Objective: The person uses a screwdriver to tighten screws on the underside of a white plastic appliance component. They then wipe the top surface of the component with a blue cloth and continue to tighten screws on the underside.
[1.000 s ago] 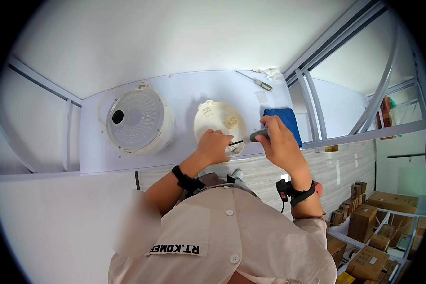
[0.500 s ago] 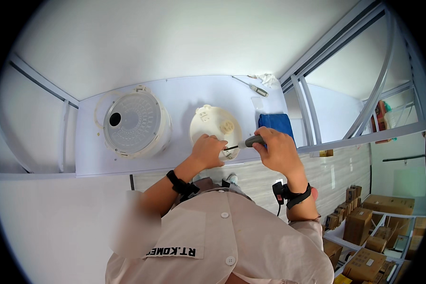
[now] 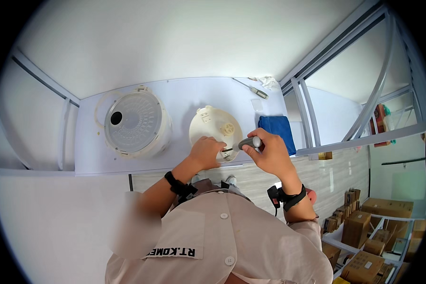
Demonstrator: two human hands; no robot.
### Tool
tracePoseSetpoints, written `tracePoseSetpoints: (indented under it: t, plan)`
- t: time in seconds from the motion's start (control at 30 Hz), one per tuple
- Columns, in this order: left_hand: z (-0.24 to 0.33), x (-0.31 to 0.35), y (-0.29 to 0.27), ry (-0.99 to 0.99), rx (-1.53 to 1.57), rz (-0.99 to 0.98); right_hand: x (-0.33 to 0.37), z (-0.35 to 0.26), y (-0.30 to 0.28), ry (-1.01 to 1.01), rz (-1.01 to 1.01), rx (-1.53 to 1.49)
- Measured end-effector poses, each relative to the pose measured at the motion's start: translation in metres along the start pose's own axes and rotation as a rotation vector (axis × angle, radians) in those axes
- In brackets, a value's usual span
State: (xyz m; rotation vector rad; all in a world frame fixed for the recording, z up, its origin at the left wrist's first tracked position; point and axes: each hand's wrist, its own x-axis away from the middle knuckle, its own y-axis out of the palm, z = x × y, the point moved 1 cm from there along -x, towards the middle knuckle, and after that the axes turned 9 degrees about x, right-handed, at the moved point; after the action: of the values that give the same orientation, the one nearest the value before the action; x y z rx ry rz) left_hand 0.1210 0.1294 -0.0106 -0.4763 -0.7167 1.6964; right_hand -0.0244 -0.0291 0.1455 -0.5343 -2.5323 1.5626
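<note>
A cream, round plastic cover (image 3: 205, 132) lies hollow side up near the table's front edge, with a small round fitting (image 3: 227, 129) inside it. My left hand (image 3: 205, 152) is closed on its near left rim, fingers reaching inward. Between the fingers of my right hand (image 3: 270, 150) is a screwdriver (image 3: 247, 143) with a grey handle. Its dark shaft slants left, and the tip is down at the cover's near inner side, beside my left fingertips. A small metal part (image 3: 228, 155) shows there; whether the tip sits in a screw I cannot tell.
A white round appliance body (image 3: 136, 124) with a grey perforated disc stands at the left. Toward the right lie a folded blue cloth (image 3: 277, 132), a second screwdriver (image 3: 259, 92) and crumpled white tissue (image 3: 270, 82). Metal frame posts (image 3: 307, 111) flank the table; cardboard boxes (image 3: 356, 229) stand lower right.
My right hand has shifted slightly left, and the screwdriver's handle has swung left and stands steeper. The cover and my left hand have hardly moved.
</note>
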Motion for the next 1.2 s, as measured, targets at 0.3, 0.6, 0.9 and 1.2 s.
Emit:
tracePoseSetpoints:
  t: [0.3, 0.6, 0.9, 1.2]
  plan:
    - [-0.001, 0.020, -0.007, 0.011, -0.049, 0.038, 0.010, 0.013, 0.003, 0.106, 0.153, -0.260]
    - [0.008, 0.035, -0.022, -0.075, -0.214, 0.111, 0.022, 0.044, -0.008, 0.160, 0.328, -0.399]
    - [0.007, 0.010, -0.011, -0.175, -0.322, 0.268, 0.032, 0.057, -0.017, 0.160, 0.415, -0.563]
    - [0.003, -0.019, 0.022, -0.176, -0.334, 0.242, 0.045, 0.074, -0.027, 0.211, 0.429, -0.551]
